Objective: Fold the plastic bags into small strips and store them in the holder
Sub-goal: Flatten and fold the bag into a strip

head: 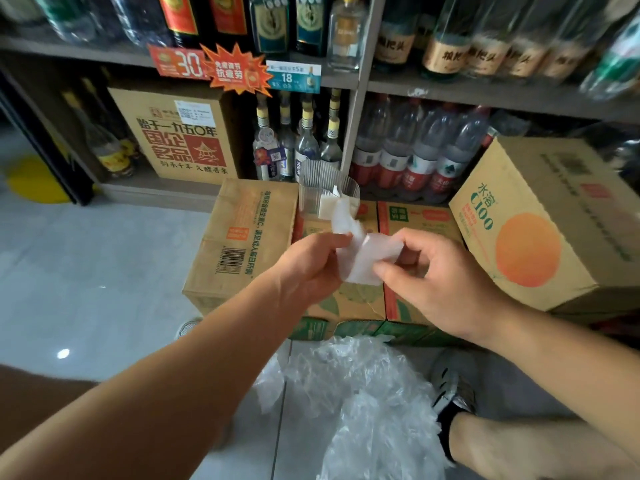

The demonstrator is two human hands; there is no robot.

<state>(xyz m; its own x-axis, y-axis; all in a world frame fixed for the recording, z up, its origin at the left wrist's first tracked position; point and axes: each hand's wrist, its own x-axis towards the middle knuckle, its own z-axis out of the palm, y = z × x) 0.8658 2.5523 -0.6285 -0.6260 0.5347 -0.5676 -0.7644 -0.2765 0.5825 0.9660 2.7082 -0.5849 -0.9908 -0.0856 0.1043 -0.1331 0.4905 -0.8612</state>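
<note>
A white plastic bag folded into a strip [363, 252] hangs in the air above the cardboard boxes. My left hand [308, 268] pinches its left side, and the strip's loose end curls upward past my fingers. My right hand [436, 271] pinches its right end between thumb and fingers. Behind the strip, a clear ribbed plastic holder [313, 188] stands on a box and contains a folded white piece [329, 206]. A heap of crumpled clear plastic bags [367, 396] lies on the floor below my hands.
Several cardboard boxes [242, 237] sit on the floor in front of me; a tilted orange-printed one [540, 230] is at the right. Shelves of bottles [304, 143] stand behind. A shoe and leg [453, 393] are at the lower right. Grey tiled floor [86, 271] lies to the left.
</note>
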